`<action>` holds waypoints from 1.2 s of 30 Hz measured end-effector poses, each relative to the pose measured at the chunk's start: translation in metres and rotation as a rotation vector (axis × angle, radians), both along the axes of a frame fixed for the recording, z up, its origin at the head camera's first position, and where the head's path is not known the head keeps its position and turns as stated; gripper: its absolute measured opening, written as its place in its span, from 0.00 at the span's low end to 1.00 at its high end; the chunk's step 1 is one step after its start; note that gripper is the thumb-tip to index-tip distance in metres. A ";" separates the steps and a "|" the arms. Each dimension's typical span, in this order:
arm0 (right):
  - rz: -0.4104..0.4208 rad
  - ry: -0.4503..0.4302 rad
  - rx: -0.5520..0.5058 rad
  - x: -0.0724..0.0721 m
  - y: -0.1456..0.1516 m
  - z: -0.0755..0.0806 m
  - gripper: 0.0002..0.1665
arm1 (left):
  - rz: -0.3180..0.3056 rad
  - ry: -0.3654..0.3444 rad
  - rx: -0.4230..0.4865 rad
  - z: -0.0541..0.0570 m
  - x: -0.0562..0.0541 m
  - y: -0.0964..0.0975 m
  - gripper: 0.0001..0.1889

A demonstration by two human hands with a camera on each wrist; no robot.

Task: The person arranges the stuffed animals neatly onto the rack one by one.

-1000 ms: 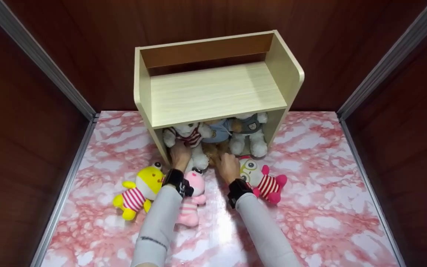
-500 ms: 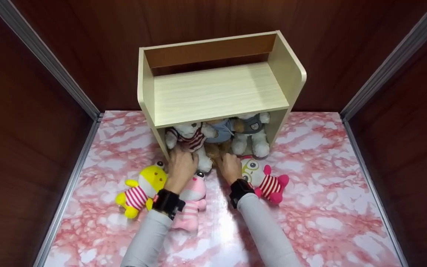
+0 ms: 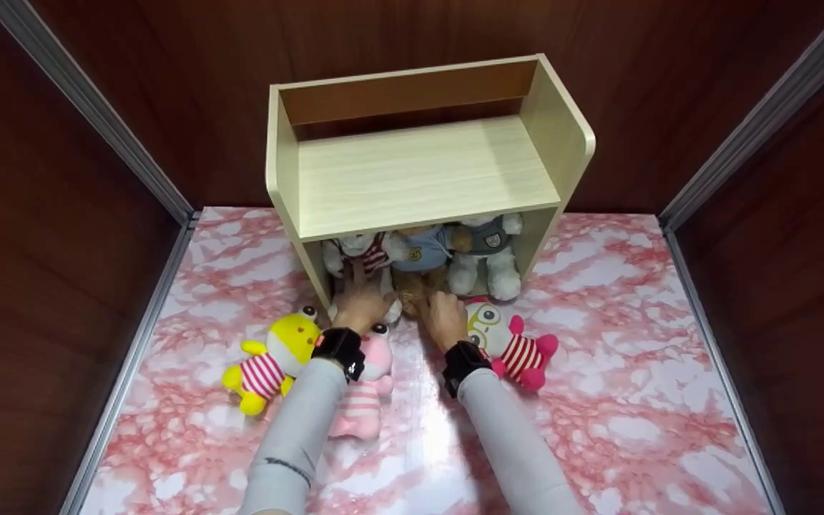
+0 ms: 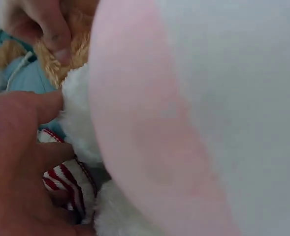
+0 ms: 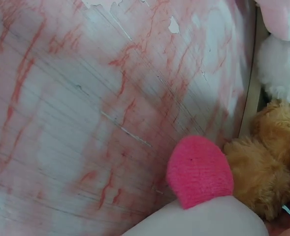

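My left hand (image 3: 363,306) presses with outstretched fingers on the white teddy bear (image 3: 375,257) in a red-and-white striped top, at the left of the shelf's lower compartment. In the left wrist view my thumb touches its white leg (image 4: 80,113). My right hand (image 3: 446,320) pinches a leg of the brown teddy bear (image 3: 420,252) in a blue hoodie, seated in the middle. Its tan feet (image 5: 258,172) show in the right wrist view. A white teddy bear (image 3: 487,250) in a grey vest sits at the right. The shelf board hides the bears' heads.
A pale wooden two-tier shelf (image 3: 426,172) stands near the back wall. On the pink marbled surface lie a yellow plush frog (image 3: 290,343), a pink plush toy (image 3: 360,404) under my left forearm, and a plush toy with glasses (image 3: 523,357) right of my right wrist.
My left hand drew back from the striped-top bear, then reached forward onto it again, and that bear sits slightly deeper. My right hand has stayed at the brown bear's leg.
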State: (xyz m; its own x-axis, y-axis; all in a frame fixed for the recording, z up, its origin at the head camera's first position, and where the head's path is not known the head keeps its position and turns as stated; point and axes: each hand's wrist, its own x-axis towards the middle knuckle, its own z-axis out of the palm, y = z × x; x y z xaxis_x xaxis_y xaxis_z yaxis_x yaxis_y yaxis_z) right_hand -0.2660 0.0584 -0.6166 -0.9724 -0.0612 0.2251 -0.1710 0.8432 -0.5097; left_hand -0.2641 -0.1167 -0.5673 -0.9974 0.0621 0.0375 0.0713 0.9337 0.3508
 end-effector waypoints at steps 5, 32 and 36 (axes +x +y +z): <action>0.006 -0.011 0.013 0.003 -0.003 0.002 0.19 | 0.016 -0.083 0.062 -0.012 -0.016 -0.010 0.33; 0.262 0.056 0.006 0.004 0.013 0.029 0.32 | -0.221 -0.047 0.246 0.003 -0.007 -0.030 0.24; 0.270 0.140 -0.035 0.006 0.027 0.035 0.28 | -0.204 -0.016 0.321 0.007 0.003 -0.033 0.24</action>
State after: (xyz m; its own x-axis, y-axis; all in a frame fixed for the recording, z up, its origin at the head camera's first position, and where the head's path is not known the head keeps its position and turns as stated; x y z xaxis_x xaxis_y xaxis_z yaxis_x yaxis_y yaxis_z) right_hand -0.2596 0.0851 -0.5817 -0.8814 -0.3026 0.3626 -0.4571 0.7400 -0.4934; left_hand -0.2606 -0.1493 -0.5606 -0.9663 0.2472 0.0715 0.2364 0.7431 0.6260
